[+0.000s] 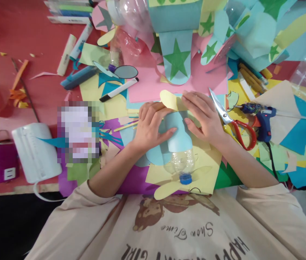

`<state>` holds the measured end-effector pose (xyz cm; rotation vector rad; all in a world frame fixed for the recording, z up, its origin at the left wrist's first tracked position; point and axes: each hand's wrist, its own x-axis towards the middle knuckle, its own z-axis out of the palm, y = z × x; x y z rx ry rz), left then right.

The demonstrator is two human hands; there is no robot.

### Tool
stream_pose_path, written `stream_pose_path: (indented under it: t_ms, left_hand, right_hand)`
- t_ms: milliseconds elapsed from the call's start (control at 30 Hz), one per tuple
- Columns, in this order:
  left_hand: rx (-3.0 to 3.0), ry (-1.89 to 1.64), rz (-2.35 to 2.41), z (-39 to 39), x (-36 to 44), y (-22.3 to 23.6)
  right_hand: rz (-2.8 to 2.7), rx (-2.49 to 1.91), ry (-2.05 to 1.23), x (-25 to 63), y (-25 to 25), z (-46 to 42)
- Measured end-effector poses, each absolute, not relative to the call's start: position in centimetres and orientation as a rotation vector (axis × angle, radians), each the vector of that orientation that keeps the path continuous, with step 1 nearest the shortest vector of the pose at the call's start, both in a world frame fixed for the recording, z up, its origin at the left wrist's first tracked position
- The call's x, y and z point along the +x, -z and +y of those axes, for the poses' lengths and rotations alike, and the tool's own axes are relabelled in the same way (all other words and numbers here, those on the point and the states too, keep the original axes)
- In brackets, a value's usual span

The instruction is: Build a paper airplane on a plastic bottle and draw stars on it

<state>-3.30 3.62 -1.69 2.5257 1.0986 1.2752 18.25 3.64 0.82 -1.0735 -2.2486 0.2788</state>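
Note:
A clear plastic bottle (182,160) lies with its blue cap (185,178) toward me, its far part wrapped in light blue paper (178,131). At its far end is a pale yellow paper strip (169,99) with a rounded tip. My left hand (150,124) is closed along the bottle's left side, fingertips at the strip and thumb over the blue paper. From the right, my right hand (203,115) presses its fingers together on the strip's other end; its thumb is beside the wrap. The contact under both hands is partly hidden.
Red-handled scissors (236,122) lie by my right hand, with a blue glue gun (263,117) beyond. A black-and-white marker (119,89) is at the left. Paper pieces with green stars (177,59) stand at the back. A white device (36,153) sits far left.

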Motion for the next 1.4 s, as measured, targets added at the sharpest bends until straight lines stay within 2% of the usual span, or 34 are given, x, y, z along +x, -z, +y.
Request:
stream_pose_path:
  t_ms: [367,567,700,1000,1200,1400]
  left_hand:
    - [2.523,-1.097,1.212,3.62,-3.68,2.34]
    - [2.587,-1.06,1.263,3.62,-3.78,2.1]
    - [2.593,-1.006,1.227,3.57,-3.79,1.96]
    - [2.586,-1.262,1.107,3.46,-3.24,1.78]
    - [2.566,-1.068,1.167,3.45,-3.52,2.17]
    - [2.535,-1.057,1.108,3.36,-3.66,2.0]
  right_hand:
    - [-2.314,-1.044,-0.289,17.97,-0.78,3.63]
    - [-2.275,-0.981,-0.163,17.88,-0.57,3.52]
    - [-2.297,-1.034,-0.248,17.92,-0.63,3.6]
    - [-2.225,-1.042,-0.237,18.12,-0.33,3.56]
    - [-2.236,-1.026,-0.236,18.02,-0.34,3.61]
    - [-2.22,-0.973,-0.206,18.02,-0.32,3.67]
